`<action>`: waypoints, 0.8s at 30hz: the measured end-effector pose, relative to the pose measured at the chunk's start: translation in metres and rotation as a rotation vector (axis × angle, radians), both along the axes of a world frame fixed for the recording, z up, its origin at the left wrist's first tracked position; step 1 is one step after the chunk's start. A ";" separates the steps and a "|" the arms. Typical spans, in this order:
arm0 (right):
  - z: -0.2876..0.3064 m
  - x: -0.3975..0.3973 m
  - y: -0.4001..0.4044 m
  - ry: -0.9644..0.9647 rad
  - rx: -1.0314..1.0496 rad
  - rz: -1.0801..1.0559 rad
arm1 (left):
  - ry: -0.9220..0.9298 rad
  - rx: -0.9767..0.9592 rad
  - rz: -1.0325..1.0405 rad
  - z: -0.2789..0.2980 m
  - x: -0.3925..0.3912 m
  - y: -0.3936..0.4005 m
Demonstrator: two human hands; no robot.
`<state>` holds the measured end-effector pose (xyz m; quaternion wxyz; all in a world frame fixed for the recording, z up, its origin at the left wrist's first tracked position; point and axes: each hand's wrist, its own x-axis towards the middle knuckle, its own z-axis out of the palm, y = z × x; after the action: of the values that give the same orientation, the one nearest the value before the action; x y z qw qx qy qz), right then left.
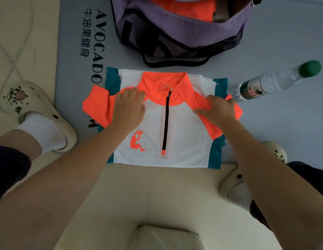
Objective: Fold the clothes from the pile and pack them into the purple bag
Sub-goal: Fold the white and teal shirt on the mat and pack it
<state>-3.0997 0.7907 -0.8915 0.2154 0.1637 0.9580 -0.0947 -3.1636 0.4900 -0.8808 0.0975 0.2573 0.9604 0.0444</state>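
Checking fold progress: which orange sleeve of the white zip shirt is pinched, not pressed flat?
The orange sleeve on the water-bottle side: the right hand pinches it. The left hand lies flat beside the other sleeve.

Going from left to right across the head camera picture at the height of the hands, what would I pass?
Cream clog → orange sleeve → left hand → black zip → right hand → water bottle.
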 end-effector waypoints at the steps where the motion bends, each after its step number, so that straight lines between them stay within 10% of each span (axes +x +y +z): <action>1: 0.003 0.004 0.003 -0.030 -0.007 0.029 | -0.058 0.006 -0.178 -0.002 0.015 0.010; 7: 0.027 0.023 0.026 -0.279 0.229 0.010 | -0.306 -0.182 -0.196 -0.009 0.072 0.043; 16: 0.048 0.071 -0.021 0.201 0.268 -0.202 | -0.456 0.014 -0.027 0.009 0.070 0.044; 24: 0.023 0.081 -0.141 -0.098 -0.044 0.314 | -0.236 0.220 0.923 0.021 0.106 -0.070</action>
<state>-3.0190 0.6496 -0.8689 0.2777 0.0117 0.9579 -0.0725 -3.0577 0.4203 -0.8600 0.1483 -0.1933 0.9462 0.2130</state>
